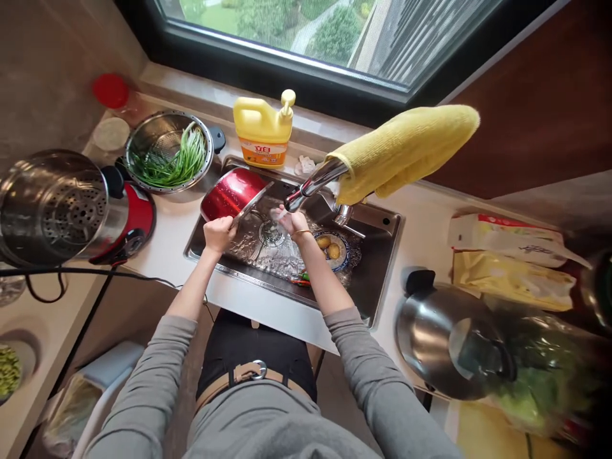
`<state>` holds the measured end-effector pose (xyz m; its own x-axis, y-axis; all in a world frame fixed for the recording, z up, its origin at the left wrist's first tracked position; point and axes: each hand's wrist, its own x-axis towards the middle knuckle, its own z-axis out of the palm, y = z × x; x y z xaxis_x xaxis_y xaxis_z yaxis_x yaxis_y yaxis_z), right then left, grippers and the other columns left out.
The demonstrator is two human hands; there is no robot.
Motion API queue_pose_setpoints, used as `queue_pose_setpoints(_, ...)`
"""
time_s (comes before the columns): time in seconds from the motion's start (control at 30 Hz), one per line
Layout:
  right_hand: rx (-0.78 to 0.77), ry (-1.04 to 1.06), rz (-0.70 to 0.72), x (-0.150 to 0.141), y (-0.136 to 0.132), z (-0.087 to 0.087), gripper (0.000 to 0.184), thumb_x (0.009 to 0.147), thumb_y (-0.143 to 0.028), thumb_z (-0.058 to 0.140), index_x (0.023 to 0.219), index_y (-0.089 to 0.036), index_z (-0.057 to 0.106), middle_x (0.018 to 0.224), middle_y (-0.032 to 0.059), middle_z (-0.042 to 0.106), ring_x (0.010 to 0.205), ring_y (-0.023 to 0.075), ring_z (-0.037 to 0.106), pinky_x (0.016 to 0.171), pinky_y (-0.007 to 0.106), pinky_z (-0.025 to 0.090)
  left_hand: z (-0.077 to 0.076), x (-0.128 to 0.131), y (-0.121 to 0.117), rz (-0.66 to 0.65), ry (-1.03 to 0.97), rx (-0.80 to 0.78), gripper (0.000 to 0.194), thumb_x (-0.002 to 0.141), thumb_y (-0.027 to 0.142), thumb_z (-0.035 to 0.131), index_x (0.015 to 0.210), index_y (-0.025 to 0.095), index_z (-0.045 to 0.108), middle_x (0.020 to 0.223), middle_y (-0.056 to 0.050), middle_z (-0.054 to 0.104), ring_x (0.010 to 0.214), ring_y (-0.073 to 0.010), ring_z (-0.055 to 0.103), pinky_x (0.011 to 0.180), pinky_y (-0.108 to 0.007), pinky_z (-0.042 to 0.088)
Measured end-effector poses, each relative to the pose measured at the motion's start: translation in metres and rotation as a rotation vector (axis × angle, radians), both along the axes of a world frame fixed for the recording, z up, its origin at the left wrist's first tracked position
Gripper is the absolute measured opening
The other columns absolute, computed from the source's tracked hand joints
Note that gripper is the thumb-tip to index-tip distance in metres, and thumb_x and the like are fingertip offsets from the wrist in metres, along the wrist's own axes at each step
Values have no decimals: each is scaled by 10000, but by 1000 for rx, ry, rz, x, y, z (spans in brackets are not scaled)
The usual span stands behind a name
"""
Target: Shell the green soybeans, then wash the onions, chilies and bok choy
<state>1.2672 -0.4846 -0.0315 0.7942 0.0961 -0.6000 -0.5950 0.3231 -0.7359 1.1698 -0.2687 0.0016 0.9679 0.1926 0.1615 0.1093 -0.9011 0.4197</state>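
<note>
Two grey sleeves [377, 376] extend, left grip [220, 234] clamped on one red pot [234, 192], right grip [291, 222] apart.

daylight from the window [272, 25]; glare on the red pot [234, 193]; right edge dim, blurred.

The person's left hand [220, 233] is curled into a fist-like grip; the right hand [291, 221] is loosely unfolded, fingers extended; the left forearm [192, 287] and right forearm [322, 271] reach forward, angled toward each other.
</note>
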Motion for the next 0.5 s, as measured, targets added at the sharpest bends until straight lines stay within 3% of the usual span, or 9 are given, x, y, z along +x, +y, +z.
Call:
queue_pose_setpoints(0.1,-502,-99,334,-13,-29,-17,193,858,-173,491,966,-152,649,883,47,720,722,95,663,667,203,532,-12,2,-3,125,-58,-209,313,729,256,554,499,186,354,488,28,367,511,-100,365,540,-254,228)
queue_pose_setpoints(0.17,-867,-166,605,-29,-58,-27,280,877,-195,443,1065,-166,648,1023,67,713,843,109,670,741,217,524,-30,4,-10,192,-43,-397,311,702,248,543,495,187,319,486,51,284,499,-80,294,527,-239,216)
queue_pose_setpoints(0.23,-1095,-142,796,-51,-91,-36,263,843,-192,497,1033,-143,671,1039,101,712,921,158,667,798,252,513,-54,4,-20,216,28,-583,280,680,249,528,499,188,323,500,58,261,504,-75,276,515,-224,216)
queue_pose_setpoints(0.3,-1181,-53,917,-77,-121,-43,191,750,-152,610,912,-105,699,954,141,720,917,224,670,813,293,506,-79,5,-30,230,148,-703,234,674,253,507,516,189,347,515,57,295,519,-78,306,515,-209,242)
queue_pose_setpoints(0.37,-1242,28,1060,-103,-142,-51,206,653,-97,688,858,-93,705,900,154,719,884,256,676,796,306,506,-102,4,-37,256,288,-722,202,685,254,486,539,193,362,531,53,346,541,-88,357,530,-202,281)
queue_pose_setpoints(0.5,-1350,62,1260,-137,-155,-73,472,655,-80,711,1120,-129,647,1146,166,658,1028,264,641,864,319,487,-133,3,-34,288,463,-632,208,718,284,506,560,201,400,551,26,443,623,-141,487,607,-229,369)
